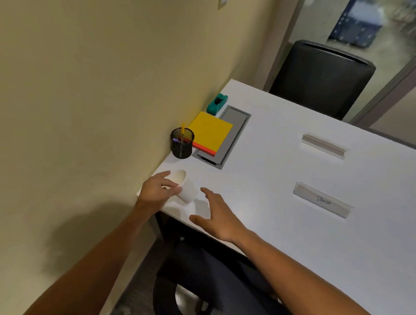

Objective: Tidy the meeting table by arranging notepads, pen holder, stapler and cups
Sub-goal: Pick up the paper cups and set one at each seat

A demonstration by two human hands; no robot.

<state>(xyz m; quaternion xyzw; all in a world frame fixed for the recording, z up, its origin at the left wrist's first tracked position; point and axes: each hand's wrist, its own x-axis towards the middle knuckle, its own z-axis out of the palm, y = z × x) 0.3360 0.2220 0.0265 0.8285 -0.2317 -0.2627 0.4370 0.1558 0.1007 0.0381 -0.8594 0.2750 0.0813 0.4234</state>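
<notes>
White paper cup (184, 186) sits tilted at the white bench's (286, 176) near-left corner by the wall, mouth toward the black mesh pen holder (181, 143); left hand (157, 190) fingers curl round it; right hand (217, 215) spread, just right, not touching.

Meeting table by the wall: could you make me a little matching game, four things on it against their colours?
Things:
1. stapler
2. top notepad
3. pen holder
4. cup, gripped by the left hand

Colours:
A. black mesh
B. white
C. teal
D. yellow

Pairs: 1-C, 2-D, 3-A, 4-B
</notes>
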